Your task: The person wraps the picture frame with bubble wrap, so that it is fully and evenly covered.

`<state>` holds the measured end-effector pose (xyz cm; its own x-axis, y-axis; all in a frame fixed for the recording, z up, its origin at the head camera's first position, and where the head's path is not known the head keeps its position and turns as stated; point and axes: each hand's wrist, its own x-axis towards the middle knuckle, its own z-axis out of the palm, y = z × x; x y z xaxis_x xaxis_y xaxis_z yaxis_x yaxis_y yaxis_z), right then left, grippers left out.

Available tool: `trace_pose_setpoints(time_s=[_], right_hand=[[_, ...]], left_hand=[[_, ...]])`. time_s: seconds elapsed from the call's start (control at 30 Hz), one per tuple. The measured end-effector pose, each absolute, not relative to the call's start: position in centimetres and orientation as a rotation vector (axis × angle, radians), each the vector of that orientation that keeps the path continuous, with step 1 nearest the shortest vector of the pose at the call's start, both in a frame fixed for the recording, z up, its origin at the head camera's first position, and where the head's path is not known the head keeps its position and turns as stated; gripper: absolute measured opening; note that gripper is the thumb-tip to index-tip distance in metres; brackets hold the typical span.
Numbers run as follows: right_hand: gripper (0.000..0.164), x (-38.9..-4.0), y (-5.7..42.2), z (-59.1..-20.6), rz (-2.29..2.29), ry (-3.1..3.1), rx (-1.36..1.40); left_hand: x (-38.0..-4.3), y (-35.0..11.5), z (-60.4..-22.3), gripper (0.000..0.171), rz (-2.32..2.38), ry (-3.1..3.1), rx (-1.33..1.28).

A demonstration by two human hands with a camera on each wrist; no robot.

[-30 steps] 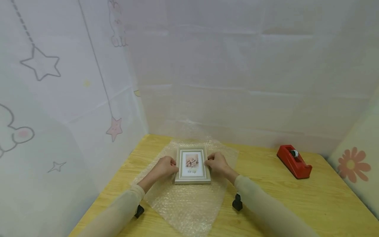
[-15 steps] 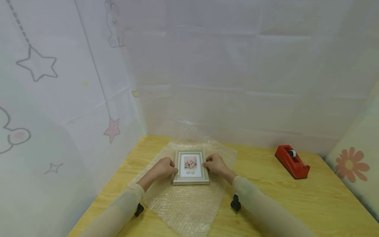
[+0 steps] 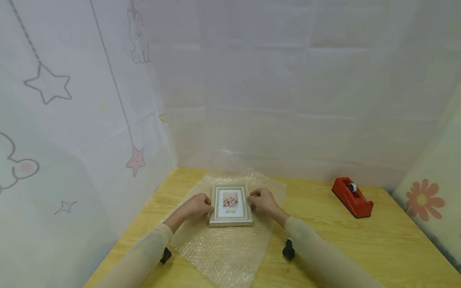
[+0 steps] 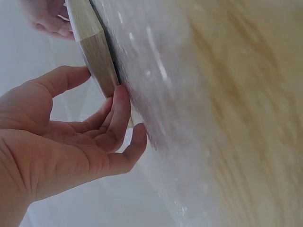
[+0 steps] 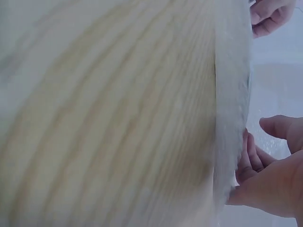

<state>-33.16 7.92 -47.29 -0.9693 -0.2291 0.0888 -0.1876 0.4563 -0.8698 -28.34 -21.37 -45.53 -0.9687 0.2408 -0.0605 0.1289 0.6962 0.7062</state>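
A silver-beige picture frame (image 3: 231, 221) with a flower print lies face up on a sheet of bubble wrap (image 3: 227, 252). My left hand (image 3: 198, 205) pinches its left edge. The left wrist view shows the thumb on the picture frame's (image 4: 94, 49) front edge and fingertips against its side. My right hand (image 3: 264, 201) is at the opposite edge. In the right wrist view, this right hand's (image 5: 279, 175) thumb stands apart from the fingers, which reach the bubble wrap (image 5: 232, 109). The picture frame is hidden there.
A red tape dispenser (image 3: 353, 198) stands at the back right of the wooden table (image 3: 324, 236). Behind the table hangs a pale cloth backdrop (image 3: 259, 100). The bubble wrap's far corner leans up against it. Black wrist cameras sit under both sleeves.
The head view has shifted slightly, so the scene sits a little lower. The picture frame lies between both hands throughout. The right thumb now covers less of its edge.
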Motion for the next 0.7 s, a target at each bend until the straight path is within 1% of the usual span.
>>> trace_pose_setpoints(time_s=[0.03, 0.07, 0.1, 0.13, 0.27, 0.37, 0.5, 0.57, 0.7], right_hand=[[0.026, -33.1, 8.2, -47.3, -1.580, 2.645, -0.395], [0.028, -33.1, 8.6, -47.2, -1.590, 2.640, -0.412], [0.030, -33.0, 9.0, -47.1, -1.601, 2.650, -0.438], [0.030, -33.0, 9.4, -46.9, -1.608, 2.660, -0.457], [0.028, -33.1, 11.3, -46.1, -1.615, 2.756, -0.475], [0.026, -33.4, 12.9, -45.6, -1.605, 2.852, -0.423], [0.030, -33.7, 15.0, -45.1, -1.633, 2.920, -0.341], [0.036, -34.0, 15.9, -44.9, -1.651, 2.935, -0.300], [0.058, -34.5, 17.5, -44.7, -1.650, 2.853, -0.142]], left_hand=[[-28.3, -21.5, -45.7, 0.013, 1.124, 2.766, 0.295], [-28.3, -21.7, -45.8, 0.019, 1.118, 2.777, 0.296], [-28.3, -21.9, -45.9, 0.031, 1.112, 2.789, 0.307], [-28.3, -22.0, -45.9, 0.037, 1.112, 2.791, 0.327], [-28.1, -22.7, -45.9, 0.058, 1.119, 2.781, 0.428], [-28.0, -23.1, -45.9, 0.073, 1.117, 2.740, 0.517], [-27.9, -23.3, -45.9, 0.091, 0.992, 2.747, 0.667], [-28.0, -23.3, -46.0, 0.097, 0.886, 2.789, 0.747], [-28.2, -23.1, -46.5, 0.106, 0.790, 2.811, 0.812]])
